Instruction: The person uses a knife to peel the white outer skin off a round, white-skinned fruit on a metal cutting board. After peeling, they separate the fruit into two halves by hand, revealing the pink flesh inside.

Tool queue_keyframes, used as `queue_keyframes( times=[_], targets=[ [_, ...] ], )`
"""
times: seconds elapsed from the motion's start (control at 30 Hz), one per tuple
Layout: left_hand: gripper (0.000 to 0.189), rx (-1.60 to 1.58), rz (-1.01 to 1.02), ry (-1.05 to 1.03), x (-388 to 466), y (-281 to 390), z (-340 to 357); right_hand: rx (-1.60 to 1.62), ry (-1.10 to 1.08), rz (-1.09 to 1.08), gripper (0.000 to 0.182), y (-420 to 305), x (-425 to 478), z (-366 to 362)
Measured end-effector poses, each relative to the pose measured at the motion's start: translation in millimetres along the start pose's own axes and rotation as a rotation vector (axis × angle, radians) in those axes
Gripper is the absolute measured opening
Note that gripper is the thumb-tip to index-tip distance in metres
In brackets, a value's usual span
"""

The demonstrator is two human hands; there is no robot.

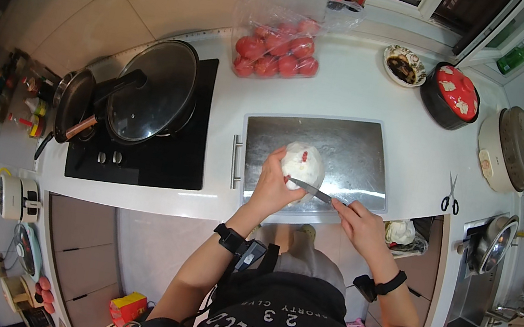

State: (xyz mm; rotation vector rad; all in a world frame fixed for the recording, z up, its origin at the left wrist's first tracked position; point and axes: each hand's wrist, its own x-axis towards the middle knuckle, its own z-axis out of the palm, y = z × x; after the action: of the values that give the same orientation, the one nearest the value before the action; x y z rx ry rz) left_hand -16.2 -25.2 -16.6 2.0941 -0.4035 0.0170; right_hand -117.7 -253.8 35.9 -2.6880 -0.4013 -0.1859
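A round, white-pithed fruit, apparently a peeled pomelo [304,164], rests on the metal cutting board [349,141]. Small red patches of flesh show through its top and left side. My left hand [269,180] wraps around the fruit's left side and holds it. In my right hand [360,227] is a small knife [312,189], gripped by its handle. Its blade points left across the near side of the fruit, with the tip close to the left fingers and a red patch. Whether the tip has gone into the pith cannot be told.
Left of the board are a black cooktop [178,165] and a lidded pan [154,93]. A plastic bag of tomatoes [275,51] lies behind. Scissors [451,195], a red-lidded pot [453,94] and a sink [468,312] are to the right. White pieces [400,232] fill an open drawer below.
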Motion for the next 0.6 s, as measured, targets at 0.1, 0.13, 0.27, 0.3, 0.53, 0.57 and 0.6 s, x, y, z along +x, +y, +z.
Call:
queue_keyframes(
  times=[0.1,0.13,0.27,0.3,0.53,0.57,0.6],
  targets=[
    [0.091,-0.028,-0.008,0.022,-0.7,-4.2,3.7,-0.032,0.023,-0.023,0.041,-0.8,2.1,3.0],
    [0.090,-0.028,-0.004,0.032,-0.9,-4.6,4.6,-0.037,0.022,-0.023,0.042,-2.0,2.8,2.9],
    [0.087,-0.031,0.000,0.053,-0.5,-0.7,5.8,-0.067,0.042,-0.030,0.044,-7.9,6.4,5.7],
    [0.087,-0.032,-0.001,0.054,0.0,0.6,5.3,-0.077,0.049,-0.038,0.044,-9.4,7.3,6.8],
    [0.084,-0.068,-0.029,0.081,-2.4,-4.0,8.0,-0.148,0.024,-0.016,0.046,-17.0,-1.3,8.3],
    [0.084,-0.058,-0.024,0.087,-3.0,-4.0,7.9,-0.164,0.010,-0.004,0.046,-17.9,-2.6,7.7],
    [0.083,-0.048,-0.021,0.093,-4.3,-3.7,8.8,-0.164,0.015,-0.005,0.046,-18.8,-2.7,7.6]
  ],
)
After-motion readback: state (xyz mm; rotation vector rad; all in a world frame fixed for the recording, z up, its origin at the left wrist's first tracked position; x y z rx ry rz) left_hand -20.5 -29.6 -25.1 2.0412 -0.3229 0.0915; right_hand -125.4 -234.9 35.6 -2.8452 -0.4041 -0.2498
